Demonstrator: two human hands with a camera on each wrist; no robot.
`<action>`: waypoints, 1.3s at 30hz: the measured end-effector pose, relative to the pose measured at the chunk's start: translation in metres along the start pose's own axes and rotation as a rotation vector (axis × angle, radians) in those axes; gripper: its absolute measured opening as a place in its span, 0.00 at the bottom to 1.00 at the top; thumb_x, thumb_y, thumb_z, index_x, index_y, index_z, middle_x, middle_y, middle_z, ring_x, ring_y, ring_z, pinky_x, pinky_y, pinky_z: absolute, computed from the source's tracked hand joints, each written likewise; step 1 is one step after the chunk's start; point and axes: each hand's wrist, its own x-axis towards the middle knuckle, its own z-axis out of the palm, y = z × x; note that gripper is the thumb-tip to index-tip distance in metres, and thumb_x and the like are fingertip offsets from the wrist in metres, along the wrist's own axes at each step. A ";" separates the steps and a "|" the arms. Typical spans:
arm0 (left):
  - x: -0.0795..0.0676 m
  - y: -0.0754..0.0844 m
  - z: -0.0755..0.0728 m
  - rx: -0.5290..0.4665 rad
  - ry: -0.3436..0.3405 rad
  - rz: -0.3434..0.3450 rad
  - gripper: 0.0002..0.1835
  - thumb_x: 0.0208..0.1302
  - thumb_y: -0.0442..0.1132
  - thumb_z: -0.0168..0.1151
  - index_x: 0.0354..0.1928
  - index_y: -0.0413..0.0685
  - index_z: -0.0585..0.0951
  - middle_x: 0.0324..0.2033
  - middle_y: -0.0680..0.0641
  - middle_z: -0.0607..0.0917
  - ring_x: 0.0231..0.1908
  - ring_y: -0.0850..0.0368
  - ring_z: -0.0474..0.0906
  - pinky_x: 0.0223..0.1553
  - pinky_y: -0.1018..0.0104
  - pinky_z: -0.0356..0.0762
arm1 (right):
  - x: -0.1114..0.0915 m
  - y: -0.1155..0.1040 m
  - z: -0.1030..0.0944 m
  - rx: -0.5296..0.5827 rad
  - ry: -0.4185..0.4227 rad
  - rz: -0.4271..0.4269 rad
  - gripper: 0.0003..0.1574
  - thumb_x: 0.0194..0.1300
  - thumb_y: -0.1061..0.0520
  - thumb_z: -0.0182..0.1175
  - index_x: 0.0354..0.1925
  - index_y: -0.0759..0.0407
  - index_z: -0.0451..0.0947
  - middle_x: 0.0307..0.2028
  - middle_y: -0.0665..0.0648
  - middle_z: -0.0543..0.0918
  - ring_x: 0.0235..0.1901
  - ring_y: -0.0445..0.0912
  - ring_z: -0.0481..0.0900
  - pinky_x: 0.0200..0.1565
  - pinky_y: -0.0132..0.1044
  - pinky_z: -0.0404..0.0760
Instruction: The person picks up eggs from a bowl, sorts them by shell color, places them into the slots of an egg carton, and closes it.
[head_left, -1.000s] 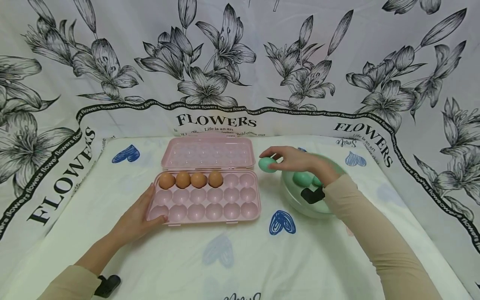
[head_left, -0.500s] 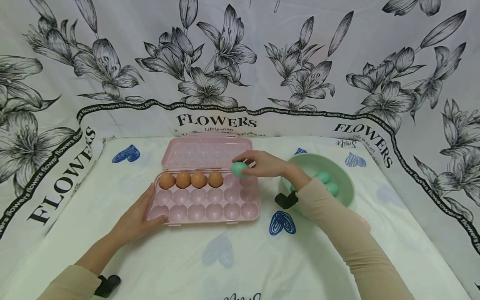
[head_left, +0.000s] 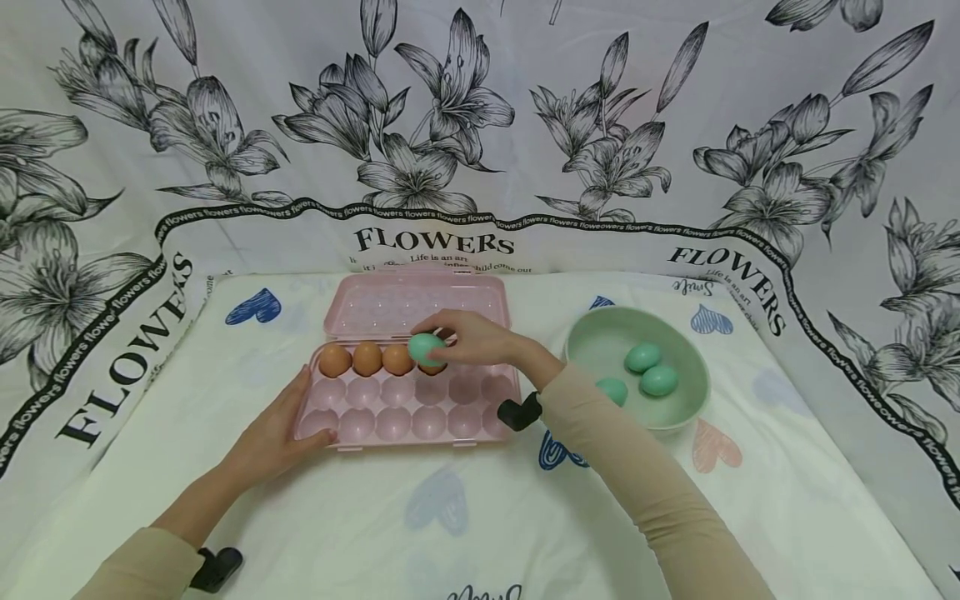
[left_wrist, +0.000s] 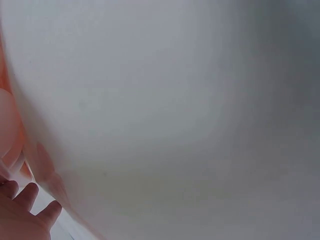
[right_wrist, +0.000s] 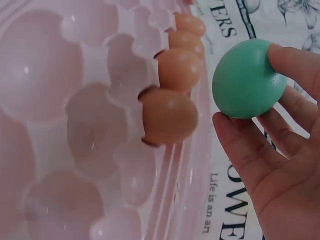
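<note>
A pink egg carton (head_left: 411,410) lies open, its lid (head_left: 382,304) folded back. Four or so is not a count I give: several brown eggs (head_left: 367,359) fill the left part of its back row. My left hand (head_left: 273,433) holds the carton's left side, thumb at the front corner; in the left wrist view only fingertips (left_wrist: 27,196) show at the edge. My right hand (head_left: 476,337) pinches a green egg (right_wrist: 247,80) between thumb and fingers. That egg is held above the rightmost brown egg, which it partly covers in the head view; the right wrist view shows them apart.
A pale green bowl (head_left: 592,333) stands to the right of the carton, holding several green eggs (head_left: 660,381). The white cloth (head_left: 360,517) has heart prints. Behind it hangs a flower-printed curtain (head_left: 517,100). A black wrist device (head_left: 519,412) sits at my right cuff.
My right hand has carried the green egg left from beside the bowl to above the carton's back row. My left hand and the carton have stayed in place.
</note>
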 end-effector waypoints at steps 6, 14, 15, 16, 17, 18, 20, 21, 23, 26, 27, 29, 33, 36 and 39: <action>0.000 0.000 0.000 -0.004 -0.001 0.003 0.58 0.52 0.62 0.62 0.72 0.47 0.36 0.71 0.36 0.46 0.68 0.34 0.46 0.60 0.35 0.55 | 0.017 -0.006 0.022 0.088 -0.012 0.017 0.25 0.60 0.56 0.61 0.56 0.52 0.72 0.50 0.49 0.76 0.49 0.42 0.76 0.49 0.27 0.75; 0.000 -0.001 0.000 -0.019 0.012 0.027 0.58 0.53 0.60 0.63 0.72 0.46 0.37 0.70 0.36 0.47 0.67 0.34 0.47 0.60 0.35 0.55 | 0.031 -0.018 0.049 0.080 -0.017 0.003 0.26 0.58 0.55 0.62 0.55 0.51 0.72 0.48 0.47 0.78 0.47 0.39 0.76 0.49 0.26 0.75; 0.001 -0.001 0.000 -0.021 0.016 0.031 0.58 0.53 0.59 0.63 0.72 0.45 0.37 0.70 0.36 0.47 0.67 0.34 0.47 0.60 0.35 0.55 | 0.032 -0.019 0.051 0.082 -0.017 0.002 0.25 0.58 0.55 0.63 0.55 0.51 0.72 0.48 0.46 0.78 0.47 0.39 0.76 0.49 0.26 0.75; 0.001 -0.001 0.000 -0.022 0.019 0.036 0.57 0.53 0.59 0.64 0.72 0.45 0.38 0.70 0.35 0.47 0.67 0.34 0.48 0.60 0.35 0.55 | 0.034 -0.020 0.054 0.070 -0.016 -0.002 0.25 0.58 0.54 0.63 0.55 0.50 0.72 0.48 0.45 0.78 0.47 0.38 0.76 0.50 0.27 0.75; 0.001 -0.001 0.000 -0.022 0.022 0.040 0.57 0.53 0.58 0.64 0.72 0.44 0.38 0.70 0.35 0.48 0.67 0.34 0.48 0.60 0.35 0.55 | 0.035 -0.022 0.056 0.053 -0.012 0.001 0.25 0.58 0.53 0.63 0.54 0.48 0.72 0.47 0.43 0.78 0.46 0.38 0.76 0.49 0.27 0.74; 0.001 -0.001 0.000 -0.022 0.025 0.045 0.57 0.53 0.58 0.64 0.72 0.44 0.38 0.70 0.35 0.48 0.67 0.34 0.48 0.60 0.35 0.55 | 0.036 -0.023 0.058 0.023 -0.007 0.003 0.24 0.58 0.52 0.62 0.54 0.46 0.72 0.46 0.41 0.78 0.45 0.37 0.75 0.48 0.27 0.74; 0.001 -0.001 0.001 -0.023 0.034 0.054 0.57 0.53 0.57 0.64 0.72 0.43 0.39 0.70 0.34 0.48 0.67 0.34 0.48 0.60 0.35 0.55 | 0.038 -0.027 0.061 -0.035 -0.004 0.009 0.24 0.59 0.51 0.62 0.54 0.45 0.71 0.46 0.40 0.77 0.43 0.35 0.75 0.46 0.26 0.73; 0.001 -0.001 0.001 -0.023 0.040 0.059 0.57 0.53 0.57 0.64 0.72 0.43 0.39 0.70 0.34 0.48 0.67 0.34 0.48 0.59 0.35 0.55 | 0.040 -0.029 0.062 -0.051 -0.007 0.005 0.25 0.59 0.50 0.61 0.55 0.46 0.71 0.46 0.41 0.77 0.43 0.35 0.74 0.45 0.25 0.73; 0.001 -0.002 0.001 -0.022 0.051 0.068 0.56 0.53 0.56 0.65 0.72 0.42 0.39 0.70 0.34 0.49 0.67 0.34 0.49 0.60 0.36 0.55 | 0.043 -0.033 0.065 -0.052 -0.016 0.007 0.27 0.59 0.51 0.61 0.58 0.48 0.69 0.48 0.42 0.77 0.42 0.34 0.74 0.44 0.23 0.72; 0.001 -0.003 0.002 -0.021 0.062 0.077 0.56 0.53 0.56 0.65 0.72 0.42 0.40 0.69 0.34 0.49 0.67 0.34 0.49 0.59 0.36 0.55 | 0.049 -0.035 0.071 -0.017 -0.033 -0.041 0.30 0.60 0.54 0.61 0.60 0.55 0.68 0.50 0.47 0.77 0.43 0.35 0.74 0.45 0.21 0.73; 0.001 -0.004 0.002 -0.022 0.062 0.078 0.56 0.53 0.56 0.65 0.72 0.42 0.40 0.70 0.34 0.49 0.67 0.34 0.49 0.59 0.36 0.55 | 0.052 -0.035 0.073 -0.015 -0.030 -0.055 0.31 0.60 0.55 0.61 0.61 0.55 0.68 0.49 0.47 0.76 0.43 0.34 0.74 0.45 0.20 0.73; 0.001 -0.004 0.002 -0.024 0.060 0.078 0.56 0.53 0.56 0.65 0.72 0.42 0.40 0.70 0.34 0.49 0.67 0.34 0.49 0.59 0.36 0.56 | 0.056 -0.036 0.077 -0.031 -0.021 -0.076 0.29 0.59 0.55 0.62 0.59 0.55 0.70 0.49 0.46 0.76 0.43 0.34 0.73 0.47 0.21 0.72; 0.001 -0.004 0.002 -0.028 0.067 0.086 0.56 0.53 0.55 0.65 0.72 0.42 0.40 0.70 0.34 0.49 0.67 0.34 0.49 0.58 0.35 0.56 | 0.064 -0.038 0.084 -0.085 0.012 -0.079 0.26 0.58 0.54 0.62 0.56 0.48 0.73 0.48 0.42 0.76 0.43 0.32 0.72 0.47 0.19 0.70; 0.001 -0.005 0.002 -0.035 0.077 0.095 0.56 0.53 0.54 0.66 0.72 0.42 0.40 0.70 0.34 0.50 0.67 0.33 0.50 0.58 0.34 0.56 | 0.067 -0.040 0.089 -0.123 0.037 -0.065 0.24 0.57 0.53 0.63 0.53 0.43 0.73 0.47 0.39 0.76 0.42 0.31 0.72 0.46 0.19 0.68; 0.001 -0.005 0.003 -0.041 0.083 0.101 0.56 0.53 0.53 0.66 0.72 0.43 0.40 0.69 0.34 0.50 0.66 0.33 0.50 0.58 0.34 0.57 | 0.069 -0.040 0.093 -0.113 0.037 -0.064 0.23 0.56 0.55 0.63 0.51 0.44 0.73 0.45 0.39 0.76 0.41 0.31 0.71 0.45 0.19 0.68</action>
